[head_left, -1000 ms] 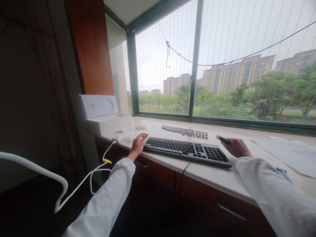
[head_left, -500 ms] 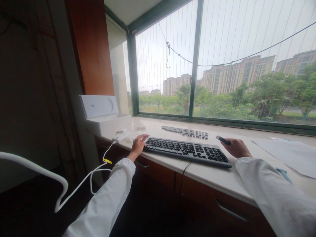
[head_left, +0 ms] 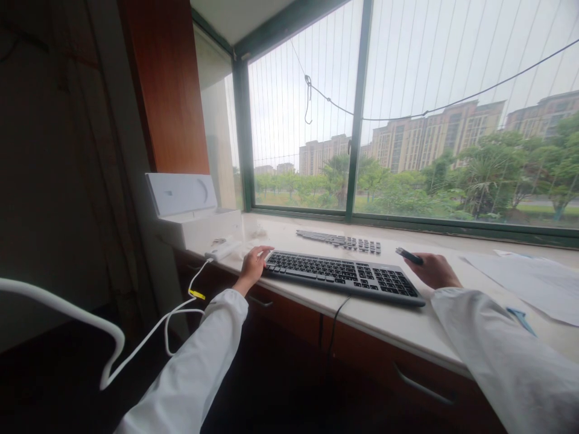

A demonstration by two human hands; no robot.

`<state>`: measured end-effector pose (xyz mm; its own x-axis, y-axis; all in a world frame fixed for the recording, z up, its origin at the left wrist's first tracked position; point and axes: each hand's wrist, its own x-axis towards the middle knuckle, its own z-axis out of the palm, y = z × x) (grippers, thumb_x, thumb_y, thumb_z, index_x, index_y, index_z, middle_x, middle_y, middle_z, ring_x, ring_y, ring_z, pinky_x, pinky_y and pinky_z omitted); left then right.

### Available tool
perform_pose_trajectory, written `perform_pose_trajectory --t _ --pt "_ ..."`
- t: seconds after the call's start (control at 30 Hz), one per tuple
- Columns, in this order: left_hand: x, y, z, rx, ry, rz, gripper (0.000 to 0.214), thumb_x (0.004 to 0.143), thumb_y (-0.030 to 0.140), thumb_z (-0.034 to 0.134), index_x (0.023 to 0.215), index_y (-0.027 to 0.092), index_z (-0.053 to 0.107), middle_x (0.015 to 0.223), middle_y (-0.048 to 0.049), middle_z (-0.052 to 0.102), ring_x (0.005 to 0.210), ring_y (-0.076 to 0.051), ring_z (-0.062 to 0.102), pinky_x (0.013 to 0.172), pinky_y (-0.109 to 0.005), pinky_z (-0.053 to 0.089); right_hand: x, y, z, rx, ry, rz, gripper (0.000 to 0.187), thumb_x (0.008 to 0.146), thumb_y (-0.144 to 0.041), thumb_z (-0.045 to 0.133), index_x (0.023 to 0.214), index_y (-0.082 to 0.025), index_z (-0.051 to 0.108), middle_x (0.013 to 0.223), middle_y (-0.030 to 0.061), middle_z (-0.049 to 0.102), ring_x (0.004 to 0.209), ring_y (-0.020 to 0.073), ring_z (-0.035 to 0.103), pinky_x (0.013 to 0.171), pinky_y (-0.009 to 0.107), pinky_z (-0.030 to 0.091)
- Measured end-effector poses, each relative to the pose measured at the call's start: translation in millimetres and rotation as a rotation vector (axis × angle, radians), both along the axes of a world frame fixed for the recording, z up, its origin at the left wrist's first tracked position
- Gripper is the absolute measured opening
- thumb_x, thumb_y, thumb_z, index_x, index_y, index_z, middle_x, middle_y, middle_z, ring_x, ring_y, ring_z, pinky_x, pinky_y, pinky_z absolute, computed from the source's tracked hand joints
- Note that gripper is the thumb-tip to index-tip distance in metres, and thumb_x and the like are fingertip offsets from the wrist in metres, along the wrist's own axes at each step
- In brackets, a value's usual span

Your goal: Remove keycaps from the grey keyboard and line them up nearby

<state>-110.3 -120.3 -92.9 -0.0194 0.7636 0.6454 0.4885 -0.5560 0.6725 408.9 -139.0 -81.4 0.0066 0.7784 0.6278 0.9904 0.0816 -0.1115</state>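
A long dark grey keyboard (head_left: pixel 335 277) lies along the front edge of the white desk. Much of its face shows black, with a row of wide grey keys along the near side. At its left end is my left hand (head_left: pixel 254 266), fingers closed on the corner. Just past the right end, my right hand (head_left: pixel 436 271) is wrapped around a short black tool (head_left: pixel 408 255), which points left and away from me. The tool's exact kind is unclear. Behind the keyboard, loose grey keycaps (head_left: pixel 344 242) are laid out in rows.
An open white box (head_left: pixel 199 226) stands at the left by the wall, near a white power strip (head_left: pixel 221 248) with a white cable. Paper sheets (head_left: pixel 529 283) and a small blue item (head_left: pixel 521 321) lie at the right. A black cord (head_left: pixel 335 322) hangs over the front edge.
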Motion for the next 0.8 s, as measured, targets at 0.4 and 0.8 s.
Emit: perform_pose_trajectory --t 0.4,0.8 --pt "0.5 2.9 -1.6 0.016 -0.023 0.024 0.026 0.091 0.033 0.046 0.103 0.023 0.066 0.108 -0.0036 0.066 0.046 -0.004 0.05 0.054 -0.022 0.046 -1.1 -1.6 1.8 -0.019 0.022 -0.012 0.027 0.082 -0.037 0.049 0.067 -0.023 0.067 0.076 0.0114 0.071 0.071 0.0247 0.064 0.059 0.029 0.032" --pt "2.3 -1.4 2.7 -0.007 0.006 0.075 0.035 0.094 0.042 0.04 0.103 0.02 0.066 0.105 -0.0049 0.067 0.048 -0.006 0.052 0.057 -0.022 0.047 -3.6 -5.4 4.2 -0.03 0.033 0.015 0.028 0.082 -0.039 0.048 0.069 -0.023 0.067 0.08 0.0145 0.071 0.075 0.0289 0.065 0.061 0.033 0.033"
